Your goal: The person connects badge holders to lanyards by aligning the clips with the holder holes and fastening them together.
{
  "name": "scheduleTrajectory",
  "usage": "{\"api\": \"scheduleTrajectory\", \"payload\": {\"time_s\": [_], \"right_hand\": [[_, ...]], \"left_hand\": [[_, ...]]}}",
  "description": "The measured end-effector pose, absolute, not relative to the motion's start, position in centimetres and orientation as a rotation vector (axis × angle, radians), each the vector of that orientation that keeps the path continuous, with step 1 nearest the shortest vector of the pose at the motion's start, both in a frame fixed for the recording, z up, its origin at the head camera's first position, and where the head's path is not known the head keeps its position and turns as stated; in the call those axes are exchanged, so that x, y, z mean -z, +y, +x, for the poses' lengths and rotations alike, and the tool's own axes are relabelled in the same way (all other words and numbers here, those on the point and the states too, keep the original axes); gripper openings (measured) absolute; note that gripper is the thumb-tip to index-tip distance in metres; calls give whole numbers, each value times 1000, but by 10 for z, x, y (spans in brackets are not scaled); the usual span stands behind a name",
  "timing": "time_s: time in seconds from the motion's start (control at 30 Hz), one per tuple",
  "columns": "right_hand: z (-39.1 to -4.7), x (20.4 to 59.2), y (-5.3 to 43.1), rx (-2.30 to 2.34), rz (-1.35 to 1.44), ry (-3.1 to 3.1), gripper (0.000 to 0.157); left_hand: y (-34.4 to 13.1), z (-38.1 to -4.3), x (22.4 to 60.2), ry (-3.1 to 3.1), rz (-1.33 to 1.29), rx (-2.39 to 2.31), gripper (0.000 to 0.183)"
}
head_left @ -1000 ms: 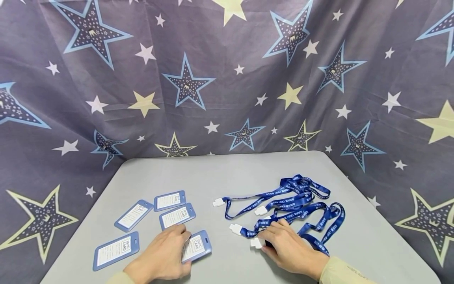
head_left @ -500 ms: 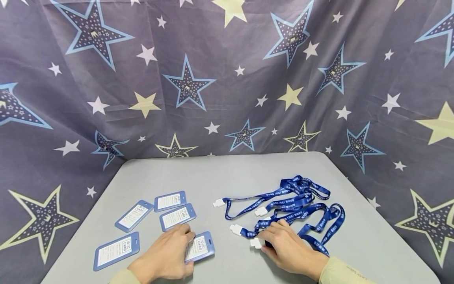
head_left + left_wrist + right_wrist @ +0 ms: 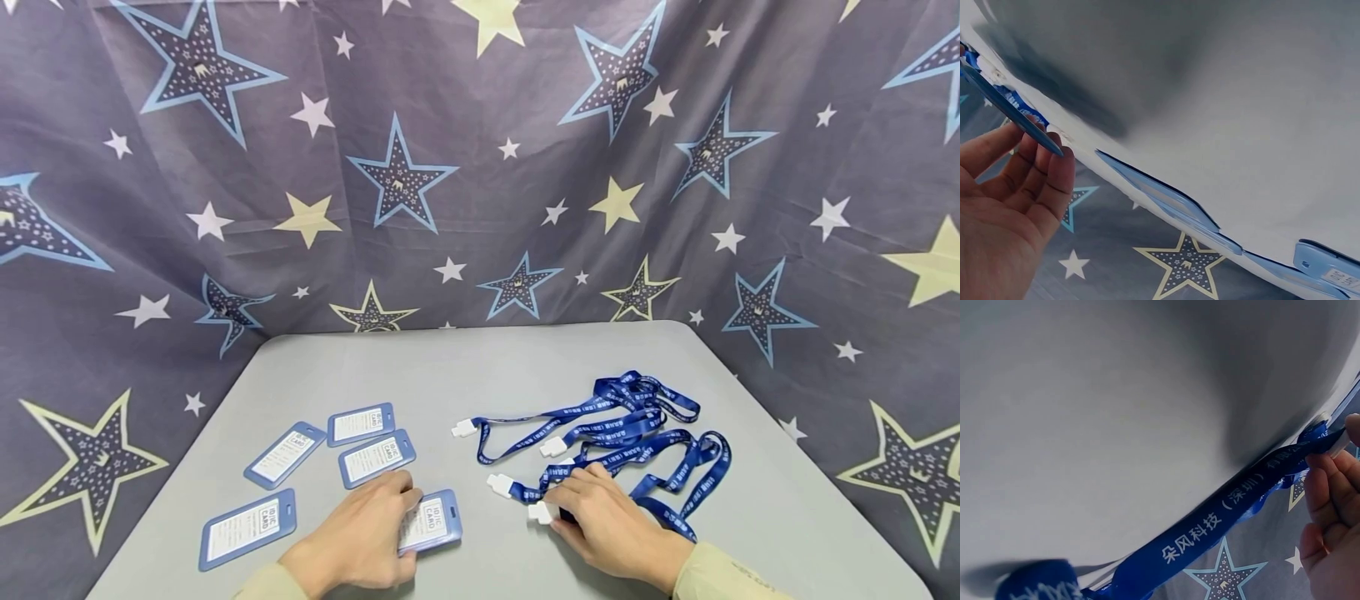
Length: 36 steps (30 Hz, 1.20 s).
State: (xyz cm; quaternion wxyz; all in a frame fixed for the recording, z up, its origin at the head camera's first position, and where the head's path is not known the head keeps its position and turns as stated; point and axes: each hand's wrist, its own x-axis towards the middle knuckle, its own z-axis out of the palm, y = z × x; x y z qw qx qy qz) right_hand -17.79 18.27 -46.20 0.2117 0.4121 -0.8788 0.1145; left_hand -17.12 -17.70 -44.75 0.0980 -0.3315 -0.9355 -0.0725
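Observation:
My left hand (image 3: 367, 531) grips a blue ID card holder (image 3: 432, 523) by its edges, its slotted end pointing right. In the left wrist view the fingers (image 3: 1054, 181) curl along the edge of that card holder (image 3: 1013, 111), which is off the table. With my right hand (image 3: 611, 525) I pinch a blue lanyard near its white plastic clip (image 3: 542, 512). The right wrist view shows the lanyard strap (image 3: 1210, 519), printed with white characters, running from the fingertips toward the lower left. Part of the strap under the right palm is hidden in the head view.
Several other card holders lie on the left: one near the front (image 3: 247, 530), one angled (image 3: 285, 454), two further back (image 3: 360, 423). Several blue lanyards (image 3: 637, 392) lie tangled on the right, with white clips (image 3: 464, 427). A starred cloth (image 3: 480, 167) hangs behind the grey table (image 3: 420, 358).
My left hand has shifted slightly to the right, carrying the card holder toward the lanyards. The right hand has stayed in place with its lanyard.

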Motion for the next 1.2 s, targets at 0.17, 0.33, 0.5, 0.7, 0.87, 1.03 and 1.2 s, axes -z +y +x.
{"api": "scheduleTrajectory", "payload": {"time_s": [0.17,0.33,0.5,0.7,0.87,1.03,1.2], "right_hand": [[-177,460,182,-319,1145,-2435,21],[-177,459,181,-316,1144,-2430,20],[-177,459,180,-324,1146,-2426,20],[-177,459,179,-330,1139,-2423,22],[-177,460,177,-331,1140,-2418,22],[-179,460,176,-334,1146,-2408,21],[-180,460,174,-338,1159,-2380,20]], "left_hand": [[-175,-172,446,-2788,-994,225,60],[-173,-174,446,-2791,-1008,243,61],[-170,-175,447,-2774,-1028,253,61],[-168,-175,447,-2753,-1048,258,61],[-165,-175,447,-2762,-1060,271,62],[-163,-175,447,-2763,-1072,276,62],[-161,-176,448,-2756,-1079,259,63]]}}
